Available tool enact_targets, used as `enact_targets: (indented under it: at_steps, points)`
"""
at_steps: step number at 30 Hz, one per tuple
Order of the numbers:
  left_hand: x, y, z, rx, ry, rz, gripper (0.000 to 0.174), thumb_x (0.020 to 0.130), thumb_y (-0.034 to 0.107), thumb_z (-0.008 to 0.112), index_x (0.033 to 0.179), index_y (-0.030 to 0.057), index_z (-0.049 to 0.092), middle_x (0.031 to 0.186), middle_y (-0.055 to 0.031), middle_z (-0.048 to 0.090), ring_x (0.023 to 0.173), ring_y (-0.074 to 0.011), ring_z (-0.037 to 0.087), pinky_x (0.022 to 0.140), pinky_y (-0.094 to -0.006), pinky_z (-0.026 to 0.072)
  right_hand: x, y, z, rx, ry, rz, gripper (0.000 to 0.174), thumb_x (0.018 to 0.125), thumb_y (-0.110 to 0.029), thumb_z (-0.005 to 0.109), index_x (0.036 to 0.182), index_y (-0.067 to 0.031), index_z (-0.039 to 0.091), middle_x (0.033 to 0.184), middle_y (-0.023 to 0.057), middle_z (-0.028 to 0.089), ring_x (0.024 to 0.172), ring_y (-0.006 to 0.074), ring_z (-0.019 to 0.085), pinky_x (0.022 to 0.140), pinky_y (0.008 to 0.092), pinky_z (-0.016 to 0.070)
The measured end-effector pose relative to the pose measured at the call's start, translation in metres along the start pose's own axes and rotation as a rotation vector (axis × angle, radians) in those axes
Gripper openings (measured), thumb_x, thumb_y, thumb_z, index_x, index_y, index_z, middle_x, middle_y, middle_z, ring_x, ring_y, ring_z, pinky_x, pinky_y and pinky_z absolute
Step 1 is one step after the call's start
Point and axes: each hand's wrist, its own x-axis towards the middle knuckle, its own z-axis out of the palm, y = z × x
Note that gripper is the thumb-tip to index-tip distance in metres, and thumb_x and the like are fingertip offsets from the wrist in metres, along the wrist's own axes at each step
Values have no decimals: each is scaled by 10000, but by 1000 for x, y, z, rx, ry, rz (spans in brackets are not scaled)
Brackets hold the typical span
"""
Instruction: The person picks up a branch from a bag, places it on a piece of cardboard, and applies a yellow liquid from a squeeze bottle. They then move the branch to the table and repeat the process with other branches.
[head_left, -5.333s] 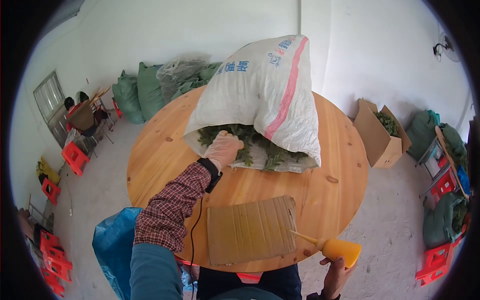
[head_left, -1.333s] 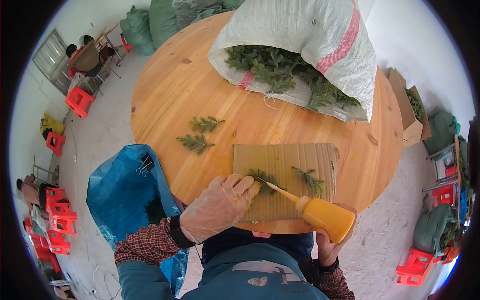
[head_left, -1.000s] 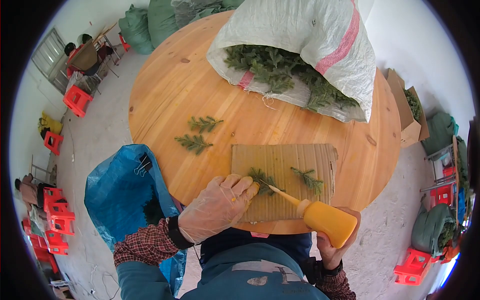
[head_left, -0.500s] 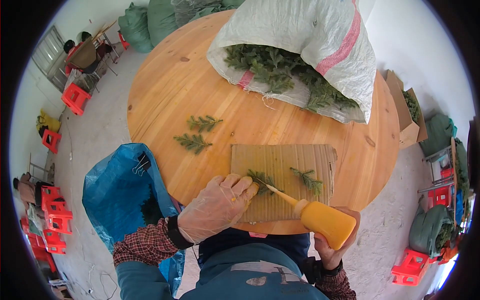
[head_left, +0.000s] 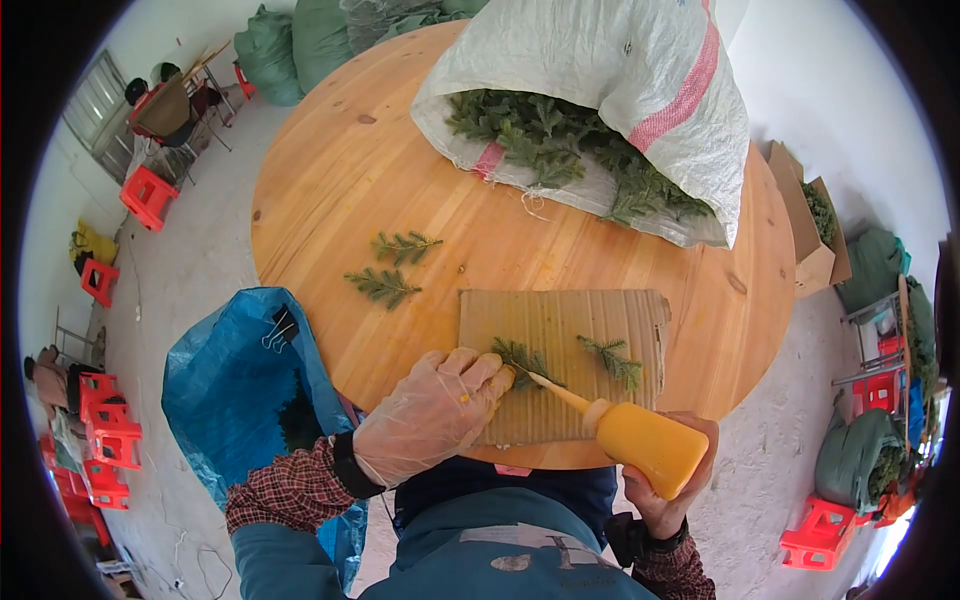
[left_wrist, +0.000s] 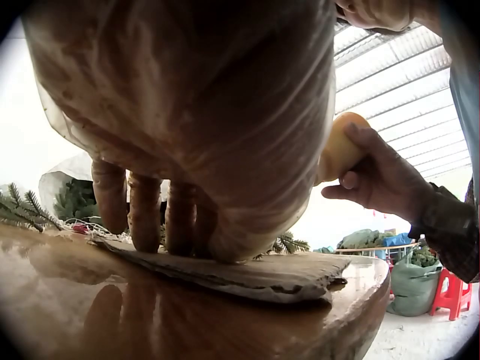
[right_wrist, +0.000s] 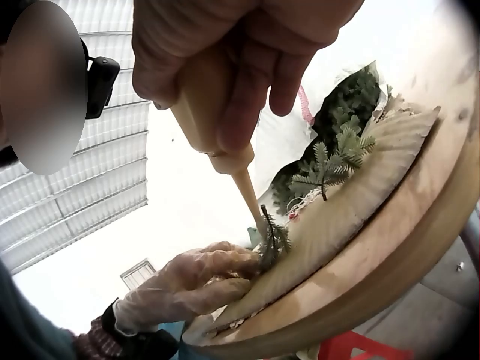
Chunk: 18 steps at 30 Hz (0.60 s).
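My left hand (head_left: 432, 410), in a clear plastic glove, pinches the tip of a small fir sprig (head_left: 520, 358) over a piece of corrugated cardboard (head_left: 490, 310). In the left wrist view its fingers (left_wrist: 142, 214) reach down to the cardboard. My bare right hand (head_left: 668, 480) grips a yellow squeeze bottle (head_left: 652, 442), tilted so that its long nozzle (head_left: 562, 392) meets the sprig's stem end. A second fir sprig (head_left: 612, 360) lies on the cardboard to the right. Two more sprigs, a nearer one (head_left: 382, 286) and a farther one (head_left: 405, 246), rest on the wood left of it.
A white woven sack (head_left: 600, 50) full of fir branches lies across the back of the round wooden table (head_left: 330, 190). A blue bag (head_left: 225, 390) hangs at the left edge. Beyond stand red stools (head_left: 148, 195), a carton (head_left: 800, 215) and green sacks (head_left: 860, 455).
The left hand has left the sack, where it was at first, and now holds a sprig on the cardboard. The bottle came over to that sprig. In the last second both hands barely move.
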Motion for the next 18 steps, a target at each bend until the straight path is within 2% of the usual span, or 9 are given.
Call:
enact_targets:
  at_steps: [4,7,10,18]
  points:
    - [0,1,-1,-4,-3,-6,427,885,212,648,1292,90,608,1220,-60,582,1150,-224,561,916,-359,459,-1,0,-10,-1,2,14,773,762,-598,821,1152,-16,493,1022,107,605,918,223,629,809,337,512]
    - [1,1,-2,-4,5,-8,426,885,213,648,1291,92,609,1215,-58,583,1152,-222,561,919,-359,459,-2,8,-25,-21,-94,-60,754,692,-303,921,1234,-46,463,1082,154,626,995,263,642,873,383,521]
    - [1,-1,0,13,107,33,416,871,171,599,1271,59,622,1136,-46,588,1047,-200,564,827,-293,455,0,5,-31,-76,-91,-70,748,696,-310,917,1229,-47,463,1076,151,624,990,261,641,869,382,522]
    - [2,1,-3,18,92,26,407,871,168,601,1263,62,629,1145,-48,589,1044,-199,566,833,-300,458,-3,9,-38,-12,12,13,750,701,-360,910,1214,-44,462,1063,146,618,976,252,637,864,374,518]
